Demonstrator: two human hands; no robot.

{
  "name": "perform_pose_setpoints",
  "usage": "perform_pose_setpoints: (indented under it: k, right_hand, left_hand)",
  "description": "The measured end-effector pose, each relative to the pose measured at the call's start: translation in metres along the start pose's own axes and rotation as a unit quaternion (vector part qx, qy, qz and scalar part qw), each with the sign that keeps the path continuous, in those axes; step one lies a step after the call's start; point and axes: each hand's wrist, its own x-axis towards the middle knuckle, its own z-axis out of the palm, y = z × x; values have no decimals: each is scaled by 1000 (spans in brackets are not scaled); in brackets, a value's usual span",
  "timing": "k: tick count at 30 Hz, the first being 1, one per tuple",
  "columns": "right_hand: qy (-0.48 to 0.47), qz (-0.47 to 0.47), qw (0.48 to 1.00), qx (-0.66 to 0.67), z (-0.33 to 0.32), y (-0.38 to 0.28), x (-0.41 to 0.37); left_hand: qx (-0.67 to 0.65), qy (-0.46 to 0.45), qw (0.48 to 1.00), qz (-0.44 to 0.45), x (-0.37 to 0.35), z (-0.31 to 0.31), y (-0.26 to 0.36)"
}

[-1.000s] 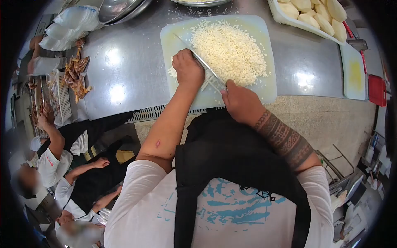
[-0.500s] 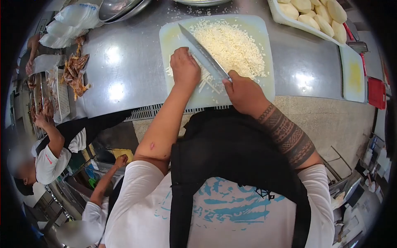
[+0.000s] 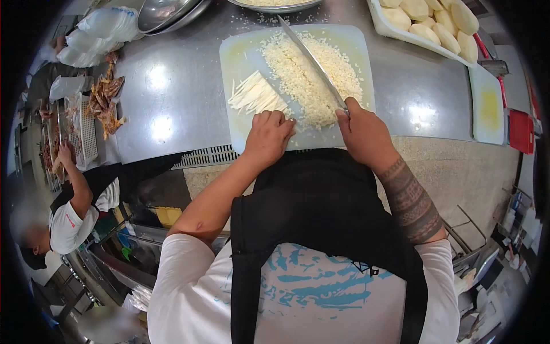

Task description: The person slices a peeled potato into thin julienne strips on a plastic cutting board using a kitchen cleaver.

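Note:
My right hand [image 3: 366, 135] is wrapped round the handle of a kitchen knife [image 3: 314, 63]. Its long blade points away from me and lies across a pile of finely chopped pale vegetable [image 3: 303, 74]. Both are on a white cutting board [image 3: 238, 60] with yellowish stains. My left hand [image 3: 268, 137] rests at the near edge of the board, fingers bent and close together. The fingertips are at the near end of a bundle of thin pale strips [image 3: 255, 94]; whatever may be under them is hidden.
A white basket [image 3: 401, 37] of peeled potato-like pieces stands back right, beside another cutting board [image 3: 488, 109]. Metal bowls [image 3: 166, 14] and a tray of chopped bits [image 3: 275, 8] are at the back. Brown meat [image 3: 105, 94] lies left, where a person [image 3: 74, 218] works.
My left hand has moved toward me and right, uncovering the strips. My right hand has shifted right with the knife, whose blade now lies over the chopped pile.

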Motion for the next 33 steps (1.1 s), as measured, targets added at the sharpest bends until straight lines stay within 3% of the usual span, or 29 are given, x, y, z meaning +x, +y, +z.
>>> perform_pose_setpoints:
  k: [2,7,9,13,17,20,23,26,30,33]
  right_hand:
    - [4,7,1000,-3,29,25,10]
    - [-10,17,1000,-8,26,17,13]
    - [-5,12,1000,-2,26,17,13]
    - [-16,15,1000,1,26,18,13]
    - [-16,15,1000,17,22,21,15]
    - [-13,10,1000,24,23,25,16]
    - [-15,13,999,33,22,26,15]
    - [-6,5,999,42,23,30,15]
    - [-9,-2,998,62,24,34,17]
    - [-6,-10,998,60,24,36,18]
  left_hand:
    - [17,11,999,-34,-5,5,4]
    - [56,12,985,-160,-15,14,4]
    - [76,169,975,-122,-12,18,2]
    - [81,91,986,-118,4,24,-6]
    - [109,45,978,-172,30,2,-37]
    - [82,-49,973,-208,48,-14,-62]
    - [36,-17,986,-161,41,0,-84]
    - [-18,13,987,-161,36,5,-45]
    - [31,66,988,-140,50,28,-26]
    - [-1,43,988,-148,54,25,-32]
